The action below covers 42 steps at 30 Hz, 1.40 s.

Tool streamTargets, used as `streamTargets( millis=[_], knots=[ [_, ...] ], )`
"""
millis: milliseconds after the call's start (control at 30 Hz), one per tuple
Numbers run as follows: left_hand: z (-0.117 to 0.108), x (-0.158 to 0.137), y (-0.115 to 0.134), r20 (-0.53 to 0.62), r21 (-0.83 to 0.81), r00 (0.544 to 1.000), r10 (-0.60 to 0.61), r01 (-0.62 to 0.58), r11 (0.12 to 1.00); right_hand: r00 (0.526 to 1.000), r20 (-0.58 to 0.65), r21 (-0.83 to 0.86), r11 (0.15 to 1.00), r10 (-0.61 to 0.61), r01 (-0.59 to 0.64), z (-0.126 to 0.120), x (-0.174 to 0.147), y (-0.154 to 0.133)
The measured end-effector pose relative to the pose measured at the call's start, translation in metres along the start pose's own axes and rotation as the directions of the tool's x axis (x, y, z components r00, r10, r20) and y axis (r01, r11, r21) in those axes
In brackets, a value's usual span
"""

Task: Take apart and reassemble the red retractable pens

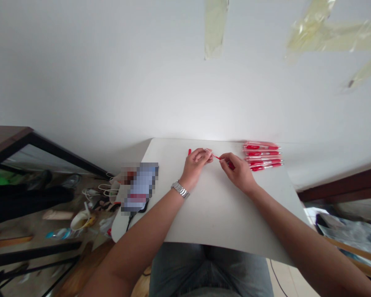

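Note:
My left hand [198, 160], with a silver watch on its wrist, is closed on a clear, pale pen piece [207, 151] near the back of the table. Between the hands runs a thin red pen refill [216, 156], its left end meeting the clear piece. My right hand [237, 170] pinches the refill's right end. Something dark red [231, 165] shows within the right hand's fingers, mostly hidden. A short red pen part [189, 152] lies just behind my left hand. To the right, several red-and-clear pens [263, 156] lie in a stacked row.
A phone-like device [139, 187], blurred out, rests at the table's left side with a cable. The white table [222, 218] meets the wall behind. Bags, a cup [80, 220] and a bottle [60, 234] clutter the floor at left; plastic bags [352, 231] lie at right.

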<state>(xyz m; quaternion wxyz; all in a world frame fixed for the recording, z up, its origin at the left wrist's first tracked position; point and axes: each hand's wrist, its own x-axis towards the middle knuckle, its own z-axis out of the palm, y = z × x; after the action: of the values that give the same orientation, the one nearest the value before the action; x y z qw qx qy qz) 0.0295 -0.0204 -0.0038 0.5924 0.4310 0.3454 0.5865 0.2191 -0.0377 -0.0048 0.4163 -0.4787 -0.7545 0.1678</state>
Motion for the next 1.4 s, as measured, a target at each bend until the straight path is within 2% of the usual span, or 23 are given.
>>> streamTargets(
  millis=[500, 700, 1100, 1233, 1400],
  knots=[
    [-0.007, 0.006, 0.003, -0.083, -0.021, 0.994, 0.064, -0.066, 0.998, 1.0, -0.006, -0.025, 1.0, 0.01, -0.01, -0.002, 0.001, 0.0],
    [-0.008, 0.009, 0.008, -0.155, -0.04, 0.986, 0.064, -0.071, 0.997, 1.0, -0.01, -0.016, 1.0, 0.01, -0.01, -0.002, 0.001, 0.001],
    [-0.018, 0.014, 0.014, -0.209, -0.042, 0.975, 0.072, -0.083, 0.996, 0.999, -0.026, -0.014, 0.999, 0.047, -0.048, -0.002, -0.001, 0.002],
    [-0.026, 0.017, 0.014, -0.221, 0.028, 0.967, 0.124, -0.121, 0.992, 0.997, -0.025, -0.017, 0.997, 0.07, -0.07, -0.002, -0.001, 0.003],
    [-0.036, 0.021, 0.018, -0.254, 0.233, 0.943, 0.216, -0.157, 0.96, 0.996, -0.02, -0.014, 0.996, 0.093, -0.093, -0.004, 0.0, 0.0]
  ],
)
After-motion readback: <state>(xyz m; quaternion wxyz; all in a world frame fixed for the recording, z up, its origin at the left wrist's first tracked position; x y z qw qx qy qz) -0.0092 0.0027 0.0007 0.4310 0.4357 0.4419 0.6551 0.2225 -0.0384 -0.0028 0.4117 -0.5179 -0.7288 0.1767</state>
